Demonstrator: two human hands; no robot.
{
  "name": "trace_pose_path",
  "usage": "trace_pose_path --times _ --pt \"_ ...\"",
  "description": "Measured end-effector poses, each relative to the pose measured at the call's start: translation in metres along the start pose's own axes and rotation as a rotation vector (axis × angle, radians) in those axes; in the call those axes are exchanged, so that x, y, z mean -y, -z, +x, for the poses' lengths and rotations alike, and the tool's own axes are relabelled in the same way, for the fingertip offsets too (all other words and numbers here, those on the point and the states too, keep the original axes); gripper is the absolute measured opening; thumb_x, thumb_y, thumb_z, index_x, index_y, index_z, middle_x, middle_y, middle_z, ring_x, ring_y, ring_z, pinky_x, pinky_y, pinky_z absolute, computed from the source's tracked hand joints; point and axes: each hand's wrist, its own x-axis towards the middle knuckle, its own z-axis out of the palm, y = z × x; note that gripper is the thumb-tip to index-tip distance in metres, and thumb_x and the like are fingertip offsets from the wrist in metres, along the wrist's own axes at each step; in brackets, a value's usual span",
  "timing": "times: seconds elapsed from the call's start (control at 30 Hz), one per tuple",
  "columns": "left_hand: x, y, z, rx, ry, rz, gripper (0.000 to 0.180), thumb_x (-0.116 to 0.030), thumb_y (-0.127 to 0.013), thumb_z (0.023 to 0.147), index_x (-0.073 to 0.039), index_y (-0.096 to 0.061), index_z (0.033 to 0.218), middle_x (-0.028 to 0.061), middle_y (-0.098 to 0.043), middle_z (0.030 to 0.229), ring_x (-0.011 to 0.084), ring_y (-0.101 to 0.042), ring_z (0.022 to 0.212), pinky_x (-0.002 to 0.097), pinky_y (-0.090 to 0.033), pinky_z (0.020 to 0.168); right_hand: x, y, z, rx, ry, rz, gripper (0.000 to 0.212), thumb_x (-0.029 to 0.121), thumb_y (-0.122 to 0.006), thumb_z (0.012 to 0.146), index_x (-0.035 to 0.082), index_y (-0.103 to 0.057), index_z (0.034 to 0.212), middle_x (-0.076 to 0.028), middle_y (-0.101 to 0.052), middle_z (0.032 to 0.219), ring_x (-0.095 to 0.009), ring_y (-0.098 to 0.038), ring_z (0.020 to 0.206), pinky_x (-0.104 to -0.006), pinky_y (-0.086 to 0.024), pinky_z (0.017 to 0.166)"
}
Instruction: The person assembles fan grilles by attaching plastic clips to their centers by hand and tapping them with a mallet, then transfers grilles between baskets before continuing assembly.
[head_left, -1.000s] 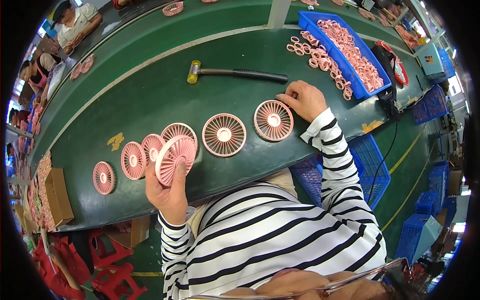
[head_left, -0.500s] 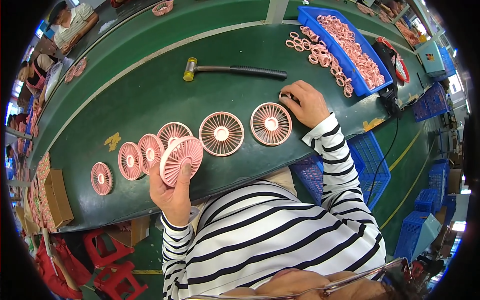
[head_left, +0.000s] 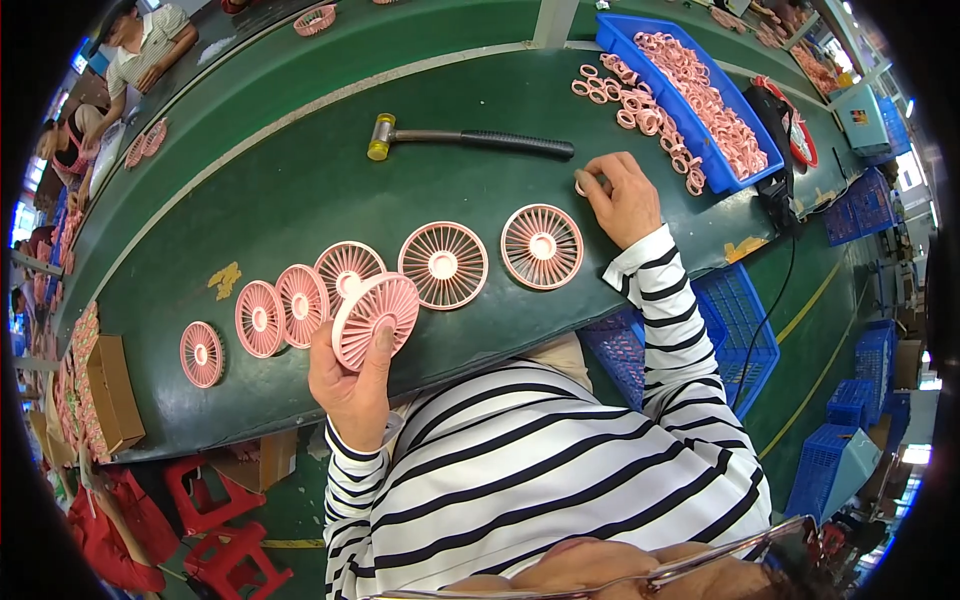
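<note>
My left hand grips a pink round fan grille above the table's near edge, thumb on its face and the grille tilted. On the table, several matching grilles lie in a loose row: one at the far left end, overlapping ones in the middle, a larger-looking one right of the held piece, and another at the right end. Just beyond that last one, my right hand rests by the tabletop with fingers pinched. A small pale bit shows at its fingertips, too small to make out.
A mallet with yellow faces lies across the table's far side. At the far right, a blue tray holds many pink rings, with loose rings spilled beside it. An open cardboard box stands at the left end. Co-workers sit across at upper left.
My left hand has shifted slightly right with the grille. My right hand has moved a little right and away from the right-end grille; its fingers have drawn together.
</note>
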Motion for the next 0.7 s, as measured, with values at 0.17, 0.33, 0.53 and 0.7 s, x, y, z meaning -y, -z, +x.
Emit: trace_pose_path --times 0.17,0.33,0.53,0.7 --pt "0.0005 0.0003 0.0005 -0.002 0.019 0.009 0.029 -0.009 -0.069 0.089 0.002 -0.057 0.113 0.0060 -0.064 0.102 0.0105 -0.060 0.090 0.0242 -0.047 0.084 0.0020 0.0005 -0.0033 0.071 0.083 -0.088 0.021 0.023 -0.072 0.082 0.005 -0.063 0.081 -0.008 -0.056 0.080 -0.022 -0.059 0.064 -0.0347 -0.047 0.059" --pt "0.0014 -0.0018 0.0018 -0.009 0.019 -0.002 0.023 -0.008 -0.069 0.089 0.002 -0.055 0.104 0.0042 -0.062 0.090 0.0072 -0.056 0.077 0.0217 -0.047 0.072 0.0041 0.0025 -0.0037 0.096 0.074 -0.078 0.020 0.022 -0.072 0.082 0.005 -0.063 0.081 -0.007 -0.056 0.081 -0.023 -0.059 0.068 -0.0348 -0.048 0.061" --pt "0.0026 -0.0039 0.0026 0.014 0.031 -0.003 0.023 -0.008 -0.068 0.090 0.002 -0.054 0.104 0.0042 -0.062 0.091 0.0073 -0.056 0.078 0.0218 -0.047 0.073 0.0027 0.0021 -0.0065 0.086 0.104 -0.060 0.016 0.018 -0.070 0.082 0.004 -0.062 0.083 -0.007 -0.058 0.084 -0.023 -0.060 0.072 -0.0346 -0.048 0.065" --pt "0.0034 -0.0006 0.0010 0.052 0.077 -0.060 0.024 -0.009 -0.066 0.091 0.002 -0.055 0.110 0.0070 -0.064 0.101 0.0103 -0.060 0.089 0.0245 -0.048 0.083 0.0058 0.0013 -0.0096 0.019 0.130 0.024 0.011 0.014 -0.068 0.082 0.005 -0.062 0.084 -0.009 -0.062 0.092 -0.029 -0.061 0.085 -0.0382 -0.050 0.072"
